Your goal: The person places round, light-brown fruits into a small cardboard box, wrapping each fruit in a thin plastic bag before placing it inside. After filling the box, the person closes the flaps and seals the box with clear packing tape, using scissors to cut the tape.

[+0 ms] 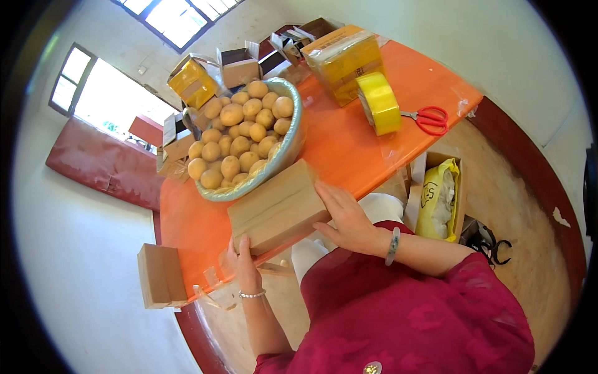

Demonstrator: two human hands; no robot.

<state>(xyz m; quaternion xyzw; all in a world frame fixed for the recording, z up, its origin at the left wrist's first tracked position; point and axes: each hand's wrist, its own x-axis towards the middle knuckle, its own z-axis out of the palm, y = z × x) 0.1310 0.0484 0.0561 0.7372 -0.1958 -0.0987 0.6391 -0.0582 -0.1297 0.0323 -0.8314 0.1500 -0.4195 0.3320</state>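
Observation:
A closed brown cardboard box [274,202] rests at the near edge of the orange table, between my two hands. My left hand [245,267] grips its lower left corner, with the thumb on the top face. At the opposite end, my right hand [346,217] lies against the box, its fingers along the side and its thumb near the lower corner. Just beyond the box stands a pale green basin [298,140] lined with clear plastic. Round yellow-brown fruits or potatoes [239,146] fill it; I cannot tell which.
On the orange table [423,75] are a large tape roll [380,104], red-handled scissors [431,119] and a taped carton [346,59]. Open boxes [240,67] crowd the back. Another box [162,276] sits at the left edge. A yellow bag [437,202] lies in a carton below.

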